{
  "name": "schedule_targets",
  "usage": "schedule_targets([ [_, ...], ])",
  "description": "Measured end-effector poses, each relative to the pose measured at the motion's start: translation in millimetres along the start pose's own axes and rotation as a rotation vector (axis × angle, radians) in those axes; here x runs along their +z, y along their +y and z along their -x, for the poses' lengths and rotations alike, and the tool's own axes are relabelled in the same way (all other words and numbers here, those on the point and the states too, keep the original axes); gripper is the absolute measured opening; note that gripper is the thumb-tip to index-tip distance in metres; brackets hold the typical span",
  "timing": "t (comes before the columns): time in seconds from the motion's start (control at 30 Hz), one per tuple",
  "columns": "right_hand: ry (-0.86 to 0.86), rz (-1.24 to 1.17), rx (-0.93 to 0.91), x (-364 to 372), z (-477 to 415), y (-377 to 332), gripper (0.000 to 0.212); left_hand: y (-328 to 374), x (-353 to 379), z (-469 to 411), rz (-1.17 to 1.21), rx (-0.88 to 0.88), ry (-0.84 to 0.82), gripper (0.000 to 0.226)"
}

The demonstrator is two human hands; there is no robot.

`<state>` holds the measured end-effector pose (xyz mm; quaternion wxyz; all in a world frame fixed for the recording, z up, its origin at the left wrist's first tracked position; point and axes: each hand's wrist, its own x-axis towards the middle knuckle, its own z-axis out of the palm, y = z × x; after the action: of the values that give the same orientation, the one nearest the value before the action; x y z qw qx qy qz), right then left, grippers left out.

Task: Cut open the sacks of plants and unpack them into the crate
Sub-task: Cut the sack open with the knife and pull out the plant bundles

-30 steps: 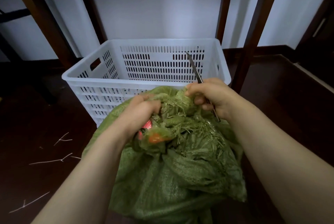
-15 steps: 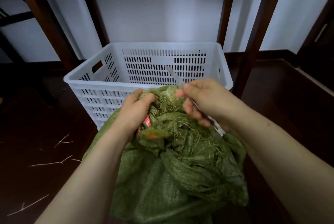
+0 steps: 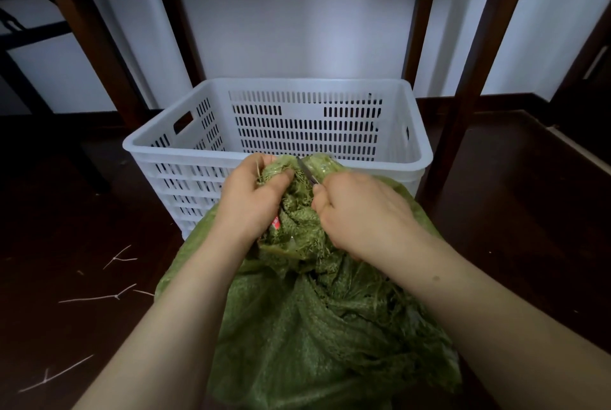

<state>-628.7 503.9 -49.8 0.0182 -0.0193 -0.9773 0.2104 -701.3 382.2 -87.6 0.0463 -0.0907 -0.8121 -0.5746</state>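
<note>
**Desk:** What are the hands doing?

**Photographer:** The left hand point(image 3: 254, 198) bunches the gathered neck of a green woven sack point(image 3: 314, 343), fingers curled tight round the fabric. The right hand point(image 3: 360, 214) is clenched on a thin metal blade point(image 3: 305, 173) — its tip pokes up from the fist and lies against the bunched neck, just beside the left fingers. The handle is hidden in the fist.

**Desk:** And the sack itself?

**Photographer:** It stands on a dark floor point(image 3: 496, 211) between the person's forearms, right in front of the near wall of a white slotted plastic crate point(image 3: 158, 151). Frayed green strands stick out at the neck, and a small red tag point(image 3: 276, 221) shows under the left hand.

**Desk:** Anything around it?

**Photographer:** Pale twigs point(image 3: 99, 297) lie scattered on the floor to the left, well apart from the sack. Dark wooden legs point(image 3: 463, 95) rise on either side of the crate, before a white wall point(image 3: 297, 12) — what they belong to is out of frame.
</note>
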Motion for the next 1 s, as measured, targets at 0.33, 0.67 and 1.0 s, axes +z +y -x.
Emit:
schedule_targets([
  [0.33, -0.019, 0.056, 0.041, 4.7, -3.9, -9.8, 0.027, -4.3, 1.8, 3.3, -0.212, 0.185, 0.064, 0.023],
  [0.67, -0.037, 0.051, 0.079, 5.9, -12.0, -14.1, 0.034, -3.0, 7.3, 6.2, -0.291, 0.254, 0.055, 0.01],
  [1.0, -0.08, 0.022, 0.037, 14.5, -6.2, -17.1, 0.033, -5.2, -0.3, 0.0, -0.182, 0.132, 0.196, 0.02],
])
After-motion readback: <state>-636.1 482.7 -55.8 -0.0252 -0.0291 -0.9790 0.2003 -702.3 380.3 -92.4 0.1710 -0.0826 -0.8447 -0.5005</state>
